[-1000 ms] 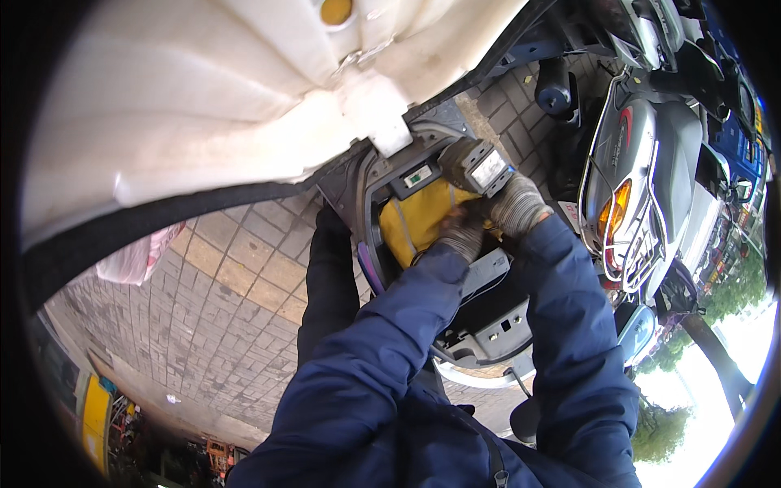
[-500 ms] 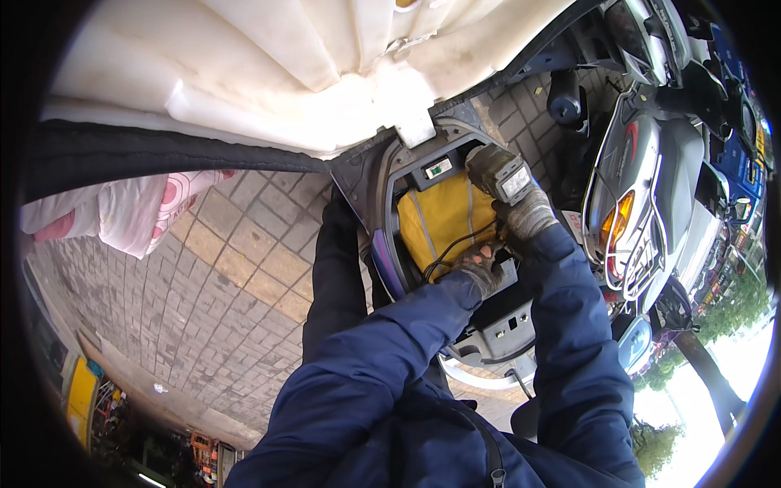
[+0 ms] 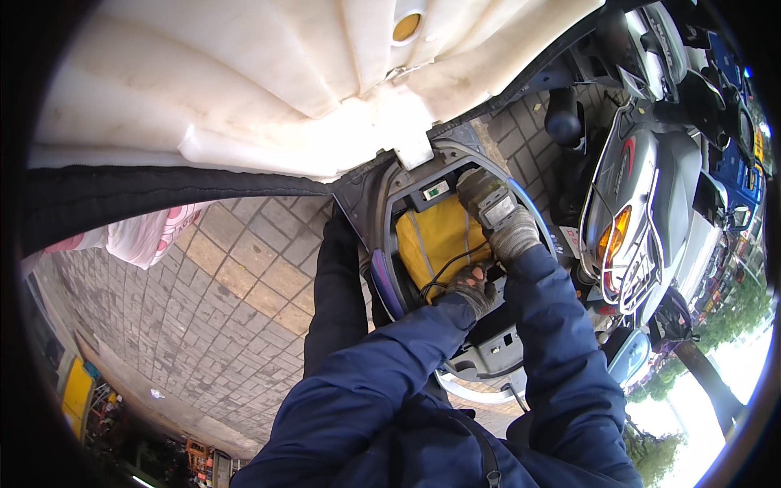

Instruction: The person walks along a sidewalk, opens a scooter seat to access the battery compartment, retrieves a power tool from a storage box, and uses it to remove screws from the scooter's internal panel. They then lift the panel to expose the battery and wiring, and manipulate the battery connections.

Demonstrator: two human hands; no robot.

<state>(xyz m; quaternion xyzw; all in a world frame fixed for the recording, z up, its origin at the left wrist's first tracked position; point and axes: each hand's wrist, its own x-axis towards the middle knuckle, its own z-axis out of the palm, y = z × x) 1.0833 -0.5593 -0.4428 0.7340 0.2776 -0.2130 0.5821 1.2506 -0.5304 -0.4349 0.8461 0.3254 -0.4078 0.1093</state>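
The open under-seat compartment (image 3: 392, 281) of a scooter lies in front of me, with a yellow fabric-like pack (image 3: 435, 236) crossed by grey seams inside. My right hand (image 3: 516, 236), in a worn grey glove, grips a grubby cordless power tool (image 3: 493, 206) over the compartment's right side. Its blocky battery end faces up, and its working end is hidden. My left hand (image 3: 473, 291), gloved with bare fingertips, is closed at the pack's lower right edge. A small dark thing sits at its fingers, too unclear to name. Beside it, a black cable (image 3: 443, 272) loops across the pack.
The raised seat with a pale underside (image 3: 268, 89) spans the top. Grey and yellowish paving (image 3: 220, 260) lies left, with a pink-and-white cloth or bag (image 3: 150, 236). A silver scooter (image 3: 639, 195) with a rear rack stands close on the right.
My right hand and the power tool have shifted slightly left and down. My left hand has moved a little down. The view has tilted slightly, showing more of the seat underside.
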